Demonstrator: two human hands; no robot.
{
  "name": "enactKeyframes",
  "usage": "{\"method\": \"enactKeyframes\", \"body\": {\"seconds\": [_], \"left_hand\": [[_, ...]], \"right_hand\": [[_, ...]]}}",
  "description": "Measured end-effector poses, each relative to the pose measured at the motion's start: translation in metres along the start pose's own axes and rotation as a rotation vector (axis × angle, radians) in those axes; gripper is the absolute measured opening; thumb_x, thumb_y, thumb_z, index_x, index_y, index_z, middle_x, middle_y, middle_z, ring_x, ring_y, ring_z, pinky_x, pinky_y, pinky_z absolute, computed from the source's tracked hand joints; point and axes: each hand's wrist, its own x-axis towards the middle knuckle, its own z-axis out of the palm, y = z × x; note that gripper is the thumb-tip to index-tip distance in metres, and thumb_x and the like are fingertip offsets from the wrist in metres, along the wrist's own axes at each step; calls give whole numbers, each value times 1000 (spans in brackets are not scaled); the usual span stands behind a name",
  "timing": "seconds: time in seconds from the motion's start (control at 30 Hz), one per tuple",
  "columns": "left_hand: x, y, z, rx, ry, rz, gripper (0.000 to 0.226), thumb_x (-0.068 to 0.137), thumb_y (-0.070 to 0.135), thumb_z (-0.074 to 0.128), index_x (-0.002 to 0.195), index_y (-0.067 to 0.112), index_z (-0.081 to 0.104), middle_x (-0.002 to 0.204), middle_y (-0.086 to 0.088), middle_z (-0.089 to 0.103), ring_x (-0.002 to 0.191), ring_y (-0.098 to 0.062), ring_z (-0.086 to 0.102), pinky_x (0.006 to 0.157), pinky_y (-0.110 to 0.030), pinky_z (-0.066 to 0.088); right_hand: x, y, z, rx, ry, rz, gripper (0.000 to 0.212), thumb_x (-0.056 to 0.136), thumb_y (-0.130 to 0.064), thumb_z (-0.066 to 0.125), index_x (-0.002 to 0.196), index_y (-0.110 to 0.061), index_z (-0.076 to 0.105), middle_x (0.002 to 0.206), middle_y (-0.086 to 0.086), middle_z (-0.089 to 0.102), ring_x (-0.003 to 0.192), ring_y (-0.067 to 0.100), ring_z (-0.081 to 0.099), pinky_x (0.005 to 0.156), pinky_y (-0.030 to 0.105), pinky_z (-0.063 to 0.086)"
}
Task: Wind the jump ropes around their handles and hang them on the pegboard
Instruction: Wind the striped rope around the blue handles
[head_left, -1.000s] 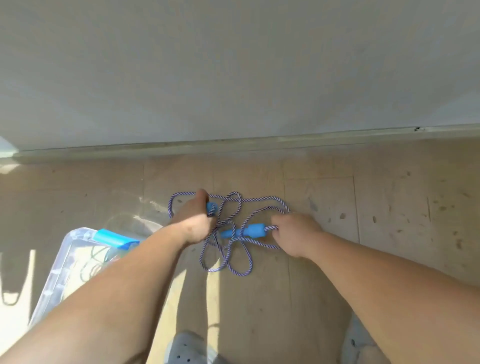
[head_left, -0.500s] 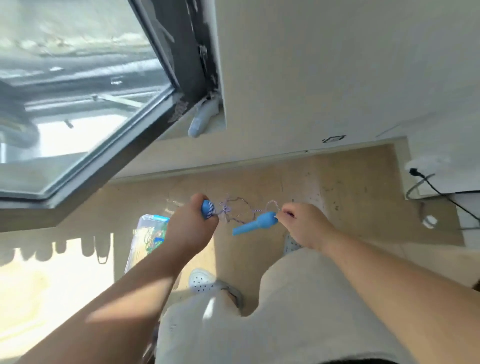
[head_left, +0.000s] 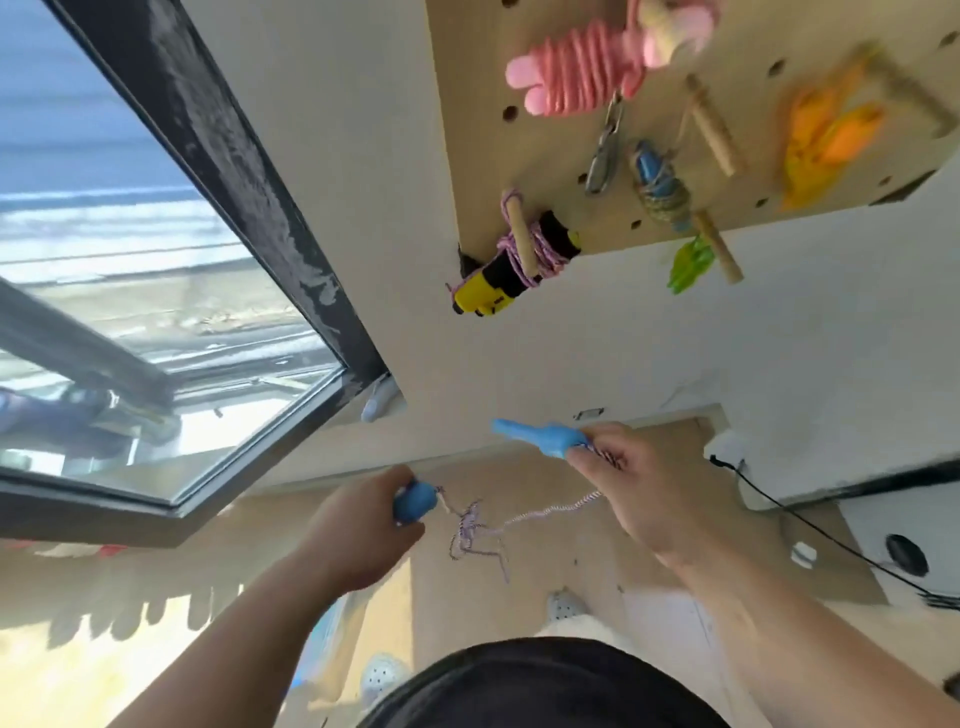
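Rope lifted off floor since earlier frame; pegboard (head_left: 467, 156) now in view. Left hand (head_left: 363, 525) grips blue handle (head_left: 413, 501), right hand (head_left: 623, 483) grips second handle (head_left: 540, 436); cord (head_left: 483, 530) dangles between, unwound. Three wound ropes already hung: pink rope (head_left: 582, 78), yellow-black rope (head_left: 519, 254), blue rope (head_left: 660, 187) (orange, green items too blurred). Winding and hanging remain.

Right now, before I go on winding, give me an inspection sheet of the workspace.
Surface: tan floor, seen from standing height.
Job's things: left handle and right handle, both blue; striped rope hangs loose and tangled between them, unwound. Pegboard carries three wound ropes: pink rope, yellow-handled rope, blue-handled rope.
Clutter: orange item, green item and metal clip on the pegboard.
Grips: left hand curled round the left handle; right hand curled round the right handle.
Cables: black cable crosses the floor at the right.
Surroundings: window at left; pale wall.
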Motion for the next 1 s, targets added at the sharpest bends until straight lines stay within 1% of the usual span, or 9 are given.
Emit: {"method": "enactKeyframes", "body": {"seconds": [0.07, 0.17, 0.3, 0.4, 0.47, 0.57, 0.73, 0.83, 1.0], "left_hand": [[-6, 31, -8, -157, 224, -7, 36, 85, 30, 77, 112, 30, 53, 91, 2, 65, 72, -19, 60, 64, -33, 45], [-3, 73, -21, -577, 459, -120, 36, 87, 25, 77, 109, 29, 48, 85, -5, 63, 61, -27, 62, 55, -35, 49], [4, 106, -24, -883, 574, -208, 22, 90, 29, 70, 103, 22, 53, 80, -12, 55, 59, -25, 50, 57, -39, 46], [5, 113, -17, -949, 579, -277, 22, 90, 35, 67, 95, 18, 55, 75, -12, 48, 60, -25, 46, 59, -39, 43], [5, 112, -9, -1016, 601, -351, 23, 91, 35, 65, 98, 17, 53, 73, -9, 47, 58, -25, 46, 61, -38, 44], [6, 106, 3, -1114, 542, -447, 22, 96, 31, 62, 110, 17, 52, 82, -9, 50, 59, -23, 50, 63, -38, 47], [20, 114, 8, -1116, 471, -368, 23, 94, 25, 64, 110, 12, 54, 83, -10, 51, 60, -20, 47, 64, -38, 46], [34, 128, -1, -1095, 258, -243, 19, 96, 22, 63, 110, 9, 58, 82, -11, 53, 61, -20, 48, 62, -36, 47], [41, 156, -12, -1078, -40, 45, 16, 97, 21, 62, 113, 19, 60, 84, -5, 56, 67, -18, 53, 73, -38, 47]], "right_hand": [[-1, -3, -29, 41, -1, -10, 29, 91, -41, 67, 80, -14, 71, 92, -1, 66, 77, 25, 60, 75, 38, 47], [-6, -6, -68, 41, 29, -37, 29, 95, -17, 67, 70, -4, 62, 91, -9, 71, 67, 16, 62, 67, 42, 50], [-10, -12, -105, 12, 154, -69, 23, 93, -19, 68, 71, -22, 70, 77, 2, 72, 76, 23, 63, 72, 32, 51], [-10, -15, -127, 19, 249, -82, 23, 92, -17, 70, 76, -1, 68, 70, 7, 68, 62, 9, 60, 61, 17, 45], [-12, -13, -140, 49, 298, -97, 46, 89, -30, 74, 75, 10, 56, 71, 22, 58, 56, 15, 56, 60, 26, 46], [-17, -9, -150, 20, 346, -71, 63, 78, -55, 66, 73, 5, 48, 74, 28, 49, 67, 41, 47, 60, 42, 44], [-21, -4, -154, -37, 480, -39, 36, 93, -39, 68, 71, -12, 58, 65, 8, 57, 62, 27, 51, 63, 42, 45], [-20, -12, -158, -37, 565, -40, 25, 99, -32, 61, 75, -23, 62, 60, -9, 57, 57, 12, 50, 62, 32, 41], [-23, -43, -146, -9, 200, -80, 21, 100, -28, 55, 82, -22, 66, 66, 4, 56, 58, 8, 51, 58, 18, 40]]}}
